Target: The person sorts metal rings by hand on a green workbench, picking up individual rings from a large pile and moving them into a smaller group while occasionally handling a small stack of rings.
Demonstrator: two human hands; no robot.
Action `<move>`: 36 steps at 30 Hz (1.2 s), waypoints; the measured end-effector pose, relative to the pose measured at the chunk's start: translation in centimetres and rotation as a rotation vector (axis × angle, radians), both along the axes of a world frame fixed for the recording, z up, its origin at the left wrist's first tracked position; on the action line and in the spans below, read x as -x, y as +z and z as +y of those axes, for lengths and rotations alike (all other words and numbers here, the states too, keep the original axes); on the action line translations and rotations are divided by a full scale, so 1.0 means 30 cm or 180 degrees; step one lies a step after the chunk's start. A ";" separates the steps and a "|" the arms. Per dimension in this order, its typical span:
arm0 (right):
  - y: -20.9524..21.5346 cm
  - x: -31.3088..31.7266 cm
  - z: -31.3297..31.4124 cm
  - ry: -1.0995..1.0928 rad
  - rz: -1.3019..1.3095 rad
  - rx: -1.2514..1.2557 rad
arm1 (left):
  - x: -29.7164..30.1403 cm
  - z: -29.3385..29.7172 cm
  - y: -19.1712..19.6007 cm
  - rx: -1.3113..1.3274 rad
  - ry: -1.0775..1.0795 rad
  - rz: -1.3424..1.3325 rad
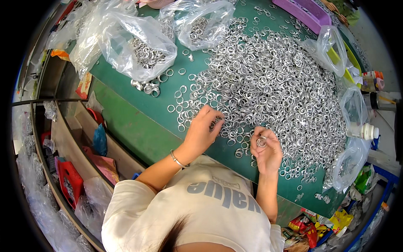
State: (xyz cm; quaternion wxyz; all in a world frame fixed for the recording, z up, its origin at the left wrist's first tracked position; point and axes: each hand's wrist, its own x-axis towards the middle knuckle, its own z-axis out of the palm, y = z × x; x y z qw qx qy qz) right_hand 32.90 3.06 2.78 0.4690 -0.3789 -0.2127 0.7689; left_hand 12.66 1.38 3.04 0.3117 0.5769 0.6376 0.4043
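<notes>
A large heap of silver metal rings (281, 88) covers much of the green tabletop (126, 103). At the heap's near left edge is my left hand (203, 128), its fingers curled over and the thumb bent toward them. Rings show around those fingertips, but whatever they pinch cannot be made out. My right hand (268, 153) is turned palm up at the near edge of the heap. Between its thumb and fingers it holds a silver ring (261, 142). Loose rings (180, 101) lie scattered left of the heap.
Clear plastic bags of rings (149, 56) stand at the far left. A purple tray (304, 14) lies at the far right, where another person's hands (342, 17) show. A white bottle (369, 131) is by the right edge. Compartments with a red basket (69, 182) are at left.
</notes>
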 end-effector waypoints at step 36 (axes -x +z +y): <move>0.048 0.044 0.055 -0.0090 -0.0075 -0.0079 | 0.058 0.035 -0.016 -0.0182 -0.0410 0.0621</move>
